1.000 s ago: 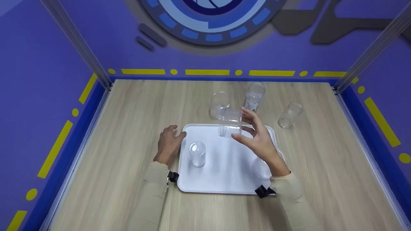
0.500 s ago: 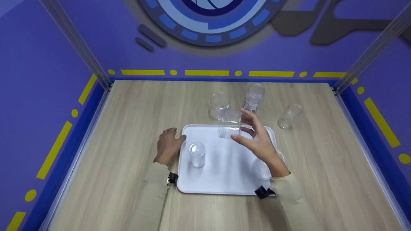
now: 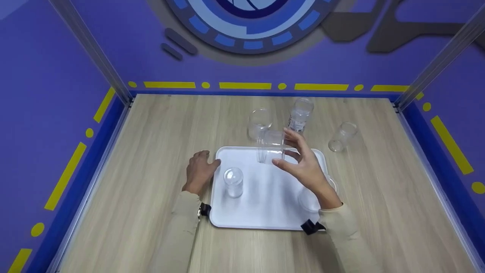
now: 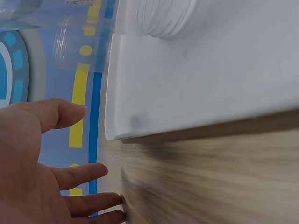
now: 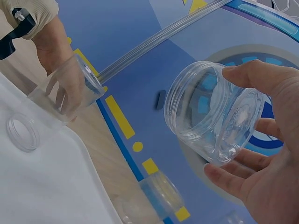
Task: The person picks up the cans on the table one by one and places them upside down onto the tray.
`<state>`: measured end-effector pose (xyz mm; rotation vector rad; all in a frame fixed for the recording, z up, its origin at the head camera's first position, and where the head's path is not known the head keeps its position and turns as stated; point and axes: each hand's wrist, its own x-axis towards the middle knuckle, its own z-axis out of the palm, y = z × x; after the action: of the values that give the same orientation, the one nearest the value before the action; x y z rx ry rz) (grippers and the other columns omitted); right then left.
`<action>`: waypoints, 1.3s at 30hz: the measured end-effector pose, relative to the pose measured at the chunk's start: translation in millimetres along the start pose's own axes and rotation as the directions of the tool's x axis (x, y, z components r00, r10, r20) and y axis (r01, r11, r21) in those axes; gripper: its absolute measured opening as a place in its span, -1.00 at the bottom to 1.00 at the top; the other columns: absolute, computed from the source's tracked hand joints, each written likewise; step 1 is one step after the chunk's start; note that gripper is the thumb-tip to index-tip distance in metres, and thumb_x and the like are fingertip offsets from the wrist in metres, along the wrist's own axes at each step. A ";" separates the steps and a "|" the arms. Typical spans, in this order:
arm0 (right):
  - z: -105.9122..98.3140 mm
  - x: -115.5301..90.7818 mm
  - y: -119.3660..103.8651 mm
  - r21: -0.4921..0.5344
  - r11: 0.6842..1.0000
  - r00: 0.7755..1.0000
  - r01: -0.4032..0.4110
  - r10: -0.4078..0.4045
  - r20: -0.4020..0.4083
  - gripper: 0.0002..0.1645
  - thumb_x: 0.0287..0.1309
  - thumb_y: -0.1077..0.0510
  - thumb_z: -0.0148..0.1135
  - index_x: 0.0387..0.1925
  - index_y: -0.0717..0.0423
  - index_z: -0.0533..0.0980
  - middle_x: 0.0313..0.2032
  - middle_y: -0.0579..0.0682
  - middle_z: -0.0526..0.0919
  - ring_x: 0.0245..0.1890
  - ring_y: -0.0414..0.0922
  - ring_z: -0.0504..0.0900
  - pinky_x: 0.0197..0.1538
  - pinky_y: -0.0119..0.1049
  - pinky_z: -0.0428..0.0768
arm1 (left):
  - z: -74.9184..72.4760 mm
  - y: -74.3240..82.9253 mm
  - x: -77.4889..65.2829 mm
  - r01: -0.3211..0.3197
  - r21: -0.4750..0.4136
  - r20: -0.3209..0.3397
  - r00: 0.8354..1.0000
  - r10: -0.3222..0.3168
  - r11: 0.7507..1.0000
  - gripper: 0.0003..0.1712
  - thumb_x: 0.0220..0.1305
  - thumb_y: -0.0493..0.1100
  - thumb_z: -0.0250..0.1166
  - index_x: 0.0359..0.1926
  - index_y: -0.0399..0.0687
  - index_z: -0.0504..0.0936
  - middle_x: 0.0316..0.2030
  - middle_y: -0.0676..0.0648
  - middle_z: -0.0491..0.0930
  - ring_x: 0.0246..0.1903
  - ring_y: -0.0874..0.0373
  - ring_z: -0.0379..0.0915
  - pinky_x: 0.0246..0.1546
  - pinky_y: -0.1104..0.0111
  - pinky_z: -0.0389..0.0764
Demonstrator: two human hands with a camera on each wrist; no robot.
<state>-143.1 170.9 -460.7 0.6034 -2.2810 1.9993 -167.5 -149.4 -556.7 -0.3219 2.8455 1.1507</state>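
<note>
Little is shifting since earlier: right hand pinching a sideways jar toward twelve o'clock of tray, probably positioning it for careful lowering; left hand spread, nine o'clock.

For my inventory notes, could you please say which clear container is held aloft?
It's the threaded wide-mouth jar in the right hand, tipped sideways, the only one raised above the tray and table.
</note>
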 end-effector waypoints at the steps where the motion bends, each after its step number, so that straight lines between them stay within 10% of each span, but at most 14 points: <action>1: 0.0 -0.2 -0.3 -0.006 1.000 1.000 0.000 0.000 0.000 0.07 0.12 0.36 0.59 0.59 0.17 0.24 0.38 0.16 0.45 0.39 0.10 0.44 0.35 -0.06 0.52 | 0.1 -0.1 0.1 0.004 0.001 0.001 1.000 -0.004 1.000 -0.21 0.39 0.08 0.34 0.42 -0.39 0.48 0.31 -0.37 0.50 0.36 -0.30 0.38 0.34 -0.12 0.40; 39: 2.5 -1.5 2.3 -0.023 1.000 1.000 -0.017 0.017 -0.007 0.05 0.12 0.35 0.59 0.57 0.23 0.25 0.40 0.20 0.42 0.40 0.15 0.43 0.37 -0.06 0.51 | 1.4 -1.8 3.2 -0.013 0.065 0.025 1.000 0.011 0.998 -0.21 0.39 0.09 0.31 0.41 -0.42 0.47 0.38 -0.41 0.42 0.38 -0.36 0.33 0.37 -0.15 0.36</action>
<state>-142.0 169.1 -463.6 0.5774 -2.3098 1.9762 -170.3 -150.3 -559.4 -0.2861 2.8601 1.0540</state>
